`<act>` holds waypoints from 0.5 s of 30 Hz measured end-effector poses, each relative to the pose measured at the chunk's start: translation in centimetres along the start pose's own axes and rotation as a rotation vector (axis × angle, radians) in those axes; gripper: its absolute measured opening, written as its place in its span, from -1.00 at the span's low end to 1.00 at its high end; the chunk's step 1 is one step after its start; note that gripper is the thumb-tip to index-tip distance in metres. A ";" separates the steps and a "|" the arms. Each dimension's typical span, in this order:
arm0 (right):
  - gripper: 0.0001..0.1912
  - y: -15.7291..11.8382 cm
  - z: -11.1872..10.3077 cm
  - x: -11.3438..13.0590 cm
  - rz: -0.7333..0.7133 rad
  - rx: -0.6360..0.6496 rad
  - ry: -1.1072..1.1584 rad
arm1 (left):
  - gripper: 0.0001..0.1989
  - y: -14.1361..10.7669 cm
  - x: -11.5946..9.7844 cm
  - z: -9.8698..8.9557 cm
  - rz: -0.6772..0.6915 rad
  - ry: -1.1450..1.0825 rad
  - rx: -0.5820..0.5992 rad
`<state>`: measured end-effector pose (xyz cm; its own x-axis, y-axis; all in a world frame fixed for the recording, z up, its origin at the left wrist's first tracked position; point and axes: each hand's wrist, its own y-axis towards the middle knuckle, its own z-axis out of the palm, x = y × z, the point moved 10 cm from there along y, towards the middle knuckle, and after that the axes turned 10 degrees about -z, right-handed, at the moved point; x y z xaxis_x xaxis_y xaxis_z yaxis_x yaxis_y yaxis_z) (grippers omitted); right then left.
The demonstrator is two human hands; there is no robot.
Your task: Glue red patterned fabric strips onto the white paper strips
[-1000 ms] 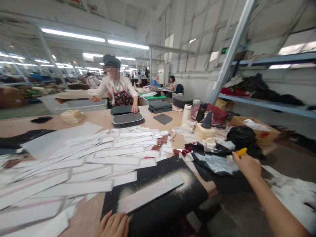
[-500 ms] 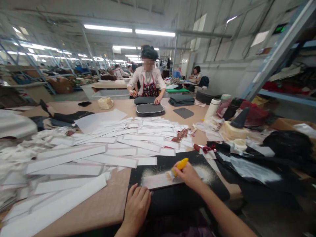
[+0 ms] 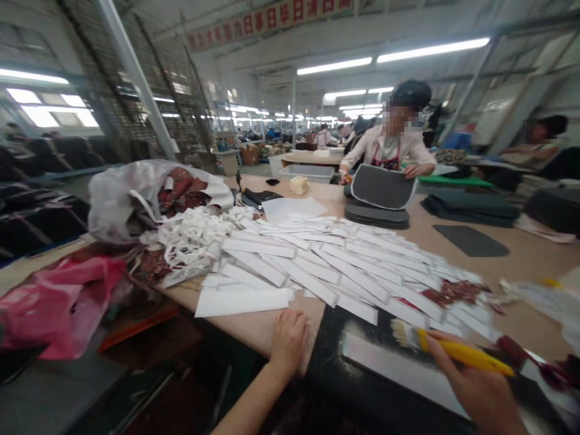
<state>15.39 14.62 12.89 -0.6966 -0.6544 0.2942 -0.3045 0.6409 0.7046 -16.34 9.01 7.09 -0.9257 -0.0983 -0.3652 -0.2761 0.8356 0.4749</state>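
Note:
My right hand [image 3: 480, 386] is closed around a brush [image 3: 466, 352] with a yellow handle and pale bristles. The bristles are held over the black board [image 3: 335, 344], beyond a long pale strip [image 3: 403, 377] that lies flat on it. Whitish residue marks the board around the strip's end. My left hand [image 3: 290, 341] rests on the brown table left of the board, its fingers bent and palm down. Just beyond those fingers is the end of a wide white strip [image 3: 244, 302], and I cannot tell whether they touch it.
Many overlapping white strips [image 3: 317, 260] cover the middle of the table. Tangled white trimmings [image 3: 194, 238] and a clear plastic bag [image 3: 115, 199] lie to the left. Opposite, a co-worker [image 3: 389, 142] holds up a dark grey panel [image 3: 385, 186] above a stack. Pink plastic [image 3: 67, 302] hangs at far left.
The view has turned left. My left hand has left the black board for the table beside it. The brush has lifted off the pale strip, and the co-worker has raised a panel.

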 end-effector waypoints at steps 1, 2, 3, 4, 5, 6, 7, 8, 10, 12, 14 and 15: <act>-0.58 1.2 2.1 2.2 -0.039 0.023 0.044 | -0.83 0.6 1.8 -0.1 -0.056 0.079 0.003; -0.61 2.2 4.1 4.2 -0.066 0.049 0.091 | -0.80 1.2 3.3 -0.2 -0.100 0.146 0.013; -0.64 3.0 5.6 6.0 -0.094 0.061 0.133 | -0.80 1.6 4.5 -0.2 -0.131 0.197 0.030; -0.66 3.7 6.9 7.7 -0.120 0.062 0.167 | -0.80 2.0 5.3 0.0 -0.151 0.234 0.053; -0.69 4.2 7.9 9.2 -0.147 0.066 0.203 | -0.82 2.4 5.8 0.2 -0.166 0.259 0.076; -0.70 4.5 8.8 10.4 -0.169 0.065 0.231 | -0.84 2.7 6.1 0.6 -0.176 0.274 0.098; -0.71 4.8 9.6 11.4 -0.183 0.062 0.250 | -0.86 2.9 6.2 0.9 -0.186 0.284 0.117; -0.72 5.1 10.3 12.1 -0.184 0.061 0.262 | -0.88 3.1 6.3 1.2 -0.198 0.288 0.129; -0.73 5.5 11.8 13.0 -0.181 0.071 0.283 | -0.87 3.3 6.5 1.6 -0.235 0.275 0.145; -0.74 5.9 13.2 13.7 -0.187 0.084 0.314 | -0.83 3.4 7.2 1.8 -0.294 0.216 0.165; -0.73 6.2 14.9 14.6 -0.190 0.116 0.356 | -0.81 3.4 8.4 1.8 -0.386 0.075 0.195; -0.72 6.4 15.9 15.1 -0.189 0.148 0.379 | -0.81 3.4 9.1 1.8 -0.435 -0.007 0.210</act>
<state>-7.39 15.24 11.51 -0.3412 -0.8484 0.4047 -0.5125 0.5288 0.6765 -25.24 11.90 3.97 -0.7340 -0.4597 -0.4999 -0.5785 0.8088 0.1056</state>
